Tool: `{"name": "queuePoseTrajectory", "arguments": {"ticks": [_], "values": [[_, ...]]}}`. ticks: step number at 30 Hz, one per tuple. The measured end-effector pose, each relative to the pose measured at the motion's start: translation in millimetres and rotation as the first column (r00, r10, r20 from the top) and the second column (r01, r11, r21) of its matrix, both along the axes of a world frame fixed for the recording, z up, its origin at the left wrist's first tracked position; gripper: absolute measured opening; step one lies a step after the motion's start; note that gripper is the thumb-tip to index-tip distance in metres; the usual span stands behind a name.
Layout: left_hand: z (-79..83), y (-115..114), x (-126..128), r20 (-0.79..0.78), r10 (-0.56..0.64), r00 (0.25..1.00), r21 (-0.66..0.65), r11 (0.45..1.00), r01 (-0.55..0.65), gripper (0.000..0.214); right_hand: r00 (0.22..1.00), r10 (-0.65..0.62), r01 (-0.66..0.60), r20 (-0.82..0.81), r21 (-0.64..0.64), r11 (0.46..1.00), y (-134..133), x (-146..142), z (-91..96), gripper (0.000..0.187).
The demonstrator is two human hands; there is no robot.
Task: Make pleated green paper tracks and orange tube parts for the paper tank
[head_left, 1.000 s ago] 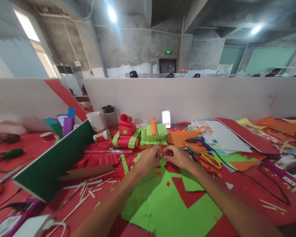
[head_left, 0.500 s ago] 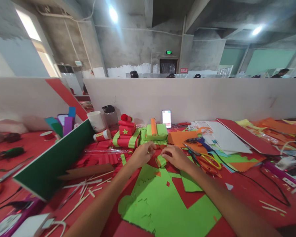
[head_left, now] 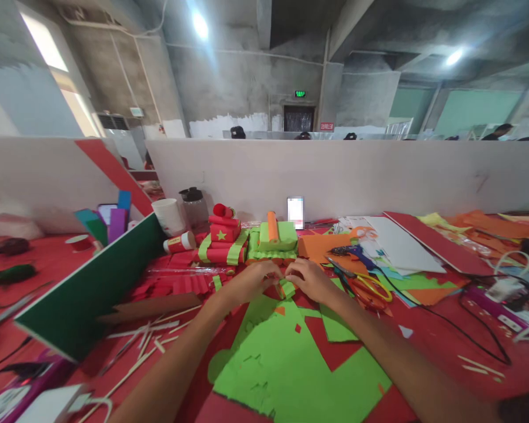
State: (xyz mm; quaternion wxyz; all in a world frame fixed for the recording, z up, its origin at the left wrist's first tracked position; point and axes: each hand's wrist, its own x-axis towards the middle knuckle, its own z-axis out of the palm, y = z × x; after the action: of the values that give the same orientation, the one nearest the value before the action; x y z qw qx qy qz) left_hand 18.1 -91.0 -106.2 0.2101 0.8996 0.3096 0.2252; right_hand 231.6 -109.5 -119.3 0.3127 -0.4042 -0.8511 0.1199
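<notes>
My left hand (head_left: 252, 281) and my right hand (head_left: 307, 279) meet over the red table, fingertips pinched together around a small folded green and orange paper piece (head_left: 285, 288). Both hands are closed on it. A large cut sheet of green paper (head_left: 286, 364) lies under my forearms. Just beyond the hands stand a green paper box with an orange roll (head_left: 277, 236) and a red paper box model with a green star (head_left: 223, 236).
A green board (head_left: 88, 288) stands slanted at the left, with thin wooden sticks (head_left: 145, 341) beside it. Scissors (head_left: 365, 286) and a glue gun (head_left: 351, 251) lie right of my hands. A white cup (head_left: 169, 216), a bottle (head_left: 193, 205), a phone (head_left: 295, 211) and a grey partition (head_left: 335, 170) stand behind.
My hands parted slightly half a second ago, leaving the green piece on the table, and have now come together again on it.
</notes>
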Motion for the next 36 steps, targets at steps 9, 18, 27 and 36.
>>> {"name": "queuePoseTrajectory", "arguments": {"ticks": [9, 18, 27, 36], "values": [[-7.7, 5.8, -0.8, -0.096, -0.046, 0.994, 0.199, 0.978, 0.065, 0.017, 1.0, -0.004, 0.004, 0.011, 0.009, 1.0, 2.7, 0.9, -3.8, 0.011], [-5.8, 4.5, 0.0, -0.184, -0.072, 0.98, 0.313, 0.941, 0.128, 0.023, 1.0, 0.003, -0.003, 0.012, 0.012, 1.0, 2.7, 1.0, -4.1, 0.012], [-9.2, 4.8, -1.1, -0.178, -0.067, 0.982, 0.321, 0.939, 0.123, 0.022, 1.0, 0.013, -0.013, 0.0, -0.003, 1.0, 2.8, 1.5, -4.1, 0.012], [-8.6, 2.1, -1.2, -0.177, -0.054, 0.983, 0.296, 0.949, 0.106, 0.019, 1.0, 0.012, -0.012, -0.002, -0.004, 1.0, 2.5, 1.5, -4.5, 0.011]]}}
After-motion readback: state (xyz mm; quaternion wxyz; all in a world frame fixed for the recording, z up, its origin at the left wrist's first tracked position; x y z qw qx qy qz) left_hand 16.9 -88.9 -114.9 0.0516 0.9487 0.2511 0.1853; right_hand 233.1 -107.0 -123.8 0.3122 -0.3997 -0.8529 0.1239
